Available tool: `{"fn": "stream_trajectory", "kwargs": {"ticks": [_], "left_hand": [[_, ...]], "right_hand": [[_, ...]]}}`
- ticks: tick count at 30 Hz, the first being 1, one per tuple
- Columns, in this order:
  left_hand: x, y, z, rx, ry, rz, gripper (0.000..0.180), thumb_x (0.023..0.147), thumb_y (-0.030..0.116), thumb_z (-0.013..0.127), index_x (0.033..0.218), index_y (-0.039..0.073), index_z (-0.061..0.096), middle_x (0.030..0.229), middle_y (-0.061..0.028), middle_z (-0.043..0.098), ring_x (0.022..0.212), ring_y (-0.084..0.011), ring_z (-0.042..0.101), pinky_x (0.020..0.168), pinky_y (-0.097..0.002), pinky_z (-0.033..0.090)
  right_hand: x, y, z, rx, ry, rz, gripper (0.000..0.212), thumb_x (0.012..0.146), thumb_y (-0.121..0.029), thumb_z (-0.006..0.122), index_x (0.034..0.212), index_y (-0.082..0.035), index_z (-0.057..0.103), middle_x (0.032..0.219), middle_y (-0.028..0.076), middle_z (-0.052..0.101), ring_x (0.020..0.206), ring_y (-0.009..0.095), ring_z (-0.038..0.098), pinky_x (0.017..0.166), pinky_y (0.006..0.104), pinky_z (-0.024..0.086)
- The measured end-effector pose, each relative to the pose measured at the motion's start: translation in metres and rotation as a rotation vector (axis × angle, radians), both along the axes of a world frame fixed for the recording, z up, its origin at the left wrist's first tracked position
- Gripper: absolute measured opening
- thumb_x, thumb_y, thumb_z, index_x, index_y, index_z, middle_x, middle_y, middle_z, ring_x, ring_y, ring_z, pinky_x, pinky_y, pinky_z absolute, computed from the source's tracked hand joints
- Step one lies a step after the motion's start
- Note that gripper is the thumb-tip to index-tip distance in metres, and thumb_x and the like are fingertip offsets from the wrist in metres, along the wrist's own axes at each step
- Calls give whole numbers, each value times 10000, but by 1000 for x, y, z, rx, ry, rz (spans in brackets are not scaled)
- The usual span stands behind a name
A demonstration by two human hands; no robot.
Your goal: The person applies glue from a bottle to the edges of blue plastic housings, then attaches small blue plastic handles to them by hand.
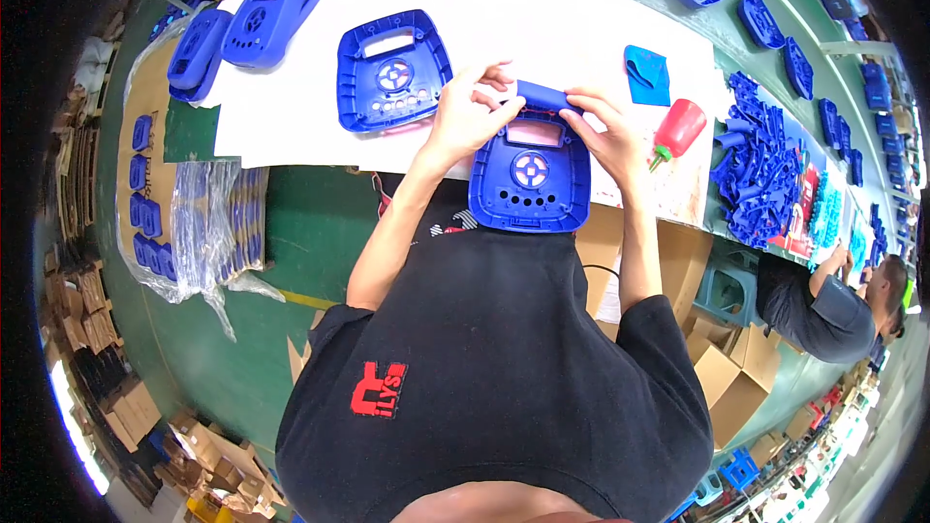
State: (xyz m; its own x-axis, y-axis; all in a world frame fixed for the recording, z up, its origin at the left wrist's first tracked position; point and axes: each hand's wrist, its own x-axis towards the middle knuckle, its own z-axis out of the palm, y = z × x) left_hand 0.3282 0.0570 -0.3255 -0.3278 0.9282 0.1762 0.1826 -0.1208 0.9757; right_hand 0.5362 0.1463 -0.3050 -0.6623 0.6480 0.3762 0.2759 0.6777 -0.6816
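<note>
So going left to right: over at 10 o'clock two blue cases (271, 21) are sitting at the far left of the white bench (542, 10), and nearer in that direction a loose blue shell (366, 77) is lying hollow side up. Next the left hand (467, 114) is pinching the left end of a blue strip (542, 97), thumb and forefinger clamped on it, the other fingers curling loosely. The strip is lying across the 12 o'clock edge of the held shell (530, 189), which is sitting at the bench's near edge, right in front of the black shirt; can't tell what's supporting it underneath. The right hand (608, 131) is gripping the strip's other end, thumb and forefinger clamped there too. Looks to me like they're lining strip up with shell, so I'd be keeping both ends level, pushing evenly with both thumbs and bracing the 6 o'clock edge so nothing's twisting. As for pointing: the shell's window end is facing 12, its row of round holes 6, long axis running nearly 12 to 6; the strip's is running roughly 9 to 3, right end dipping slightly. Past that, a teal cloth (647, 77) is lying around 2, and a red bottle (681, 126) is resting between 2 and 3.
</note>
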Motion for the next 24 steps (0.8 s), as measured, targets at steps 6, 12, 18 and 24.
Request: {"fn": "stream_trajectory", "kwargs": {"ticks": [6,12,18,24], "left_hand": [[-2,-4,-1,53,439,-121,353,775,108,725,1120,57,672,1034,-144,683,957,-271,657,830,-354,514],[-1,-1,-3,60,354,-134,306,763,111,747,1062,63,704,998,-110,706,925,-236,676,841,-344,515],[0,-4,-12,49,423,-60,259,740,117,769,993,71,737,965,-89,722,917,-210,682,826,-322,518],[-2,-8,-17,-19,362,-117,264,760,101,754,1019,58,730,1023,-110,709,931,-216,678,828,-326,524]], "right_hand": [[4,-5,-15,-36,-39,2,219,810,-100,740,1006,-16,690,1076,116,675,1017,243,648,881,330,516],[6,0,-14,-89,-28,-9,232,798,-97,750,1006,-15,688,1079,121,674,1035,248,641,892,331,511],[5,2,-13,34,-47,65,273,772,-70,760,1022,-7,673,1068,122,670,1032,252,642,894,336,511],[-3,-8,-19,-28,-81,-31,238,799,-74,728,1028,-33,677,1089,101,663,1031,246,644,893,330,512]]}}
